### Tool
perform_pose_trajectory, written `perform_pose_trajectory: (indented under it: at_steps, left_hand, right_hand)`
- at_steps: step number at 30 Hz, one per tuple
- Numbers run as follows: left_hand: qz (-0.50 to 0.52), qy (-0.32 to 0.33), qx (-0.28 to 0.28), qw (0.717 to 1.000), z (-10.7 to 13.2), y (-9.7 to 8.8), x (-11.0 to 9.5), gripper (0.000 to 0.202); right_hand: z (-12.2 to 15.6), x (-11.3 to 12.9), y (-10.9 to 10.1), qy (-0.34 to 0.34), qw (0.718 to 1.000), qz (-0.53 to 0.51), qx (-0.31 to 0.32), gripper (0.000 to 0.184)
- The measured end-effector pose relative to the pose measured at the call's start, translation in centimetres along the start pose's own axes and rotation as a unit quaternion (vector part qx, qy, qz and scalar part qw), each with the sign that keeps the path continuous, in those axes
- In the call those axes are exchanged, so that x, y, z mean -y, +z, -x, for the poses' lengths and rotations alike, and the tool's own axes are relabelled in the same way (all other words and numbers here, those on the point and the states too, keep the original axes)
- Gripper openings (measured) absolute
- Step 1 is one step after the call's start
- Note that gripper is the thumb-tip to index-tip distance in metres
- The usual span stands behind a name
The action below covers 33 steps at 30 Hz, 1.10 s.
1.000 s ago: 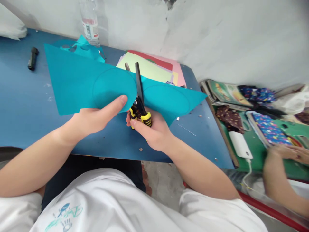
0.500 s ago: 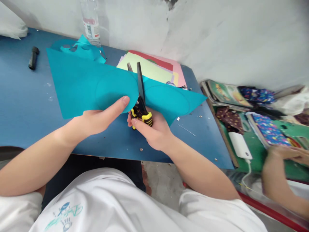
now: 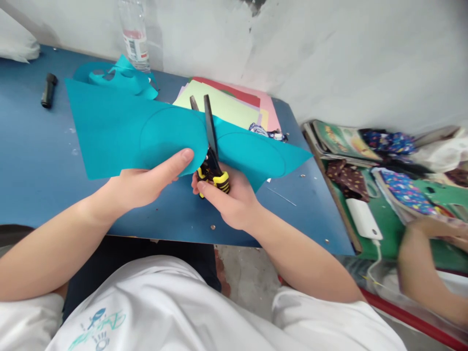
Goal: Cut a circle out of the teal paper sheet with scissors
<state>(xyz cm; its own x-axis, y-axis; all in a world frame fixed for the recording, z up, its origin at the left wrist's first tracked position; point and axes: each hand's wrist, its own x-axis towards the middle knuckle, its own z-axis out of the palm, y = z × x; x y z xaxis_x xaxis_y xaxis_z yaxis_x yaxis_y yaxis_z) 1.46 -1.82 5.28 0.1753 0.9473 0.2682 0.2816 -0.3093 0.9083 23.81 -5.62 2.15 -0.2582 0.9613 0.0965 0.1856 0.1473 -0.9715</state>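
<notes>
A teal sheet of paper (image 3: 109, 131) with round outlines drawn on it is held up over the blue table. My left hand (image 3: 146, 183) pinches its lower edge, thumb on top and the other fingers mostly hidden beneath. In my right hand (image 3: 232, 197) is a pair of scissors (image 3: 211, 131) with black and yellow handles. Their blades stand apart, one above the sheet and the other partly hidden by it, at a cut between the two drawn outlines. Behind the sheet lie teal paper scraps (image 3: 122, 78) with holes cut through them.
Coloured paper sheets (image 3: 219, 100) lie at the back by the wall. A plastic bottle (image 3: 135, 41) and a black cylinder (image 3: 48, 91) stand or lie further left. On the green table at right are a white power bank (image 3: 363, 219), books (image 3: 343, 141) and another person's arm (image 3: 420, 263).
The sheet's left part has tilted slightly, showing more of the drawn outline. Both hands keep their grips, and the scissors stay nearly in place with blades apart.
</notes>
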Motion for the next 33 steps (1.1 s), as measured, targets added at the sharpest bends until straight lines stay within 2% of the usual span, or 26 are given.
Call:
perform_pose_trajectory:
  at_steps: [6, 12, 17, 22, 25, 27, 29, 31, 33]
  left_hand:
    - [0.054, 0.031, -0.001, 0.998, -0.2, -0.1, 1.0, 0.045]
    - [0.128, 0.038, 0.042, 0.990, -0.7, 0.1, 0.6, 0.042]
    - [0.139, 0.043, 0.026, 0.989, -0.5, 0.1, 0.8, 0.039]
    - [0.155, 0.048, 0.036, 0.986, -0.5, 0.3, 0.7, 0.034]
    - [0.205, 0.068, -0.004, 0.976, -0.6, 0.7, 0.7, 0.035]
    - [0.185, 0.068, -0.038, 0.980, -0.7, 0.9, 0.9, 0.042]
    - [0.120, 0.052, -0.054, 0.990, -0.5, 0.9, 1.2, 0.044]
    - [0.057, 0.044, -0.055, 0.996, -0.4, 0.8, 1.5, 0.036]
    - [0.026, 0.075, -0.060, 0.995, -0.2, 0.6, 1.6, 0.027]
  right_hand:
    - [0.0, 0.0, 0.2, 0.001, 1.000, -0.009, -0.012, 0.029]
    - [0.0, -0.2, 0.0, 0.014, 1.000, -0.002, -0.013, 0.032]
    - [0.0, -0.1, -0.1, 0.015, 1.000, 0.008, -0.015, 0.029]
    - [0.0, 0.0, 0.0, 0.007, 1.000, 0.020, -0.020, 0.027]
    - [0.0, 0.1, 0.0, 0.008, 0.999, 0.028, -0.025, 0.025]
    - [0.0, 0.1, 0.0, 0.001, 0.999, 0.032, -0.028, 0.025]
    - [0.0, 0.2, 0.0, -0.012, 0.999, 0.035, -0.031, 0.025]
    - [0.0, 0.2, 0.0, -0.017, 0.999, 0.034, -0.029, 0.026]
    - [-0.1, 0.2, 0.0, -0.011, 0.999, 0.028, -0.021, 0.025]
